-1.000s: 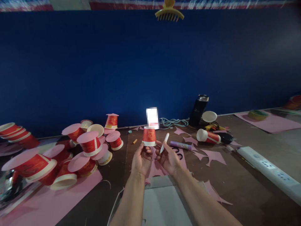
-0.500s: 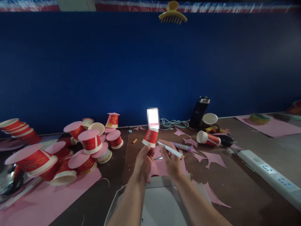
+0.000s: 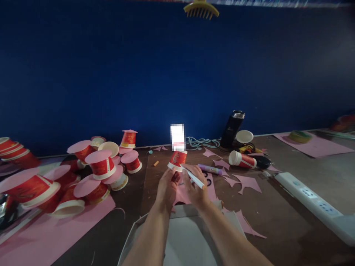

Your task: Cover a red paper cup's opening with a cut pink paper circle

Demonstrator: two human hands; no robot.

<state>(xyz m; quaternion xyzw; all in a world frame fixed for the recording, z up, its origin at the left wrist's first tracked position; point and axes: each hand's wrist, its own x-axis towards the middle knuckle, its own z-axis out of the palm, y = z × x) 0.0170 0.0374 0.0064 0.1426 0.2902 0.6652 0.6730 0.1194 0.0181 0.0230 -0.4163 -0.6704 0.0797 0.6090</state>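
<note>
A red paper cup (image 3: 178, 159) with a white rim is held upside down in my left hand (image 3: 167, 187), its fingers closed near the rim. My right hand (image 3: 196, 186) is closed around a white marker (image 3: 194, 177) with an orange end; the marker's tip is at the cup's lower right edge. Beneath the hands lie pink paper (image 3: 183, 194) and scissors, whose black handles (image 3: 208, 179) show right of my right hand. A purple tube (image 3: 210, 169) lies just beyond that hand.
Several red cups with pink discs (image 3: 100, 164) crowd the left. A grey-white box (image 3: 188, 236) lies under my forearms. Pink scraps (image 3: 248, 183), a tipped cup (image 3: 242, 160), a black bottle (image 3: 233, 129) and a power strip (image 3: 307, 195) are right. A bright pixelated patch (image 3: 177, 136) stands behind the cup.
The view has shifted slightly, so the surroundings sit lower left or higher. The marker in my right hand has come from beside the cup to its lower edge. More of the scissors' handles shows.
</note>
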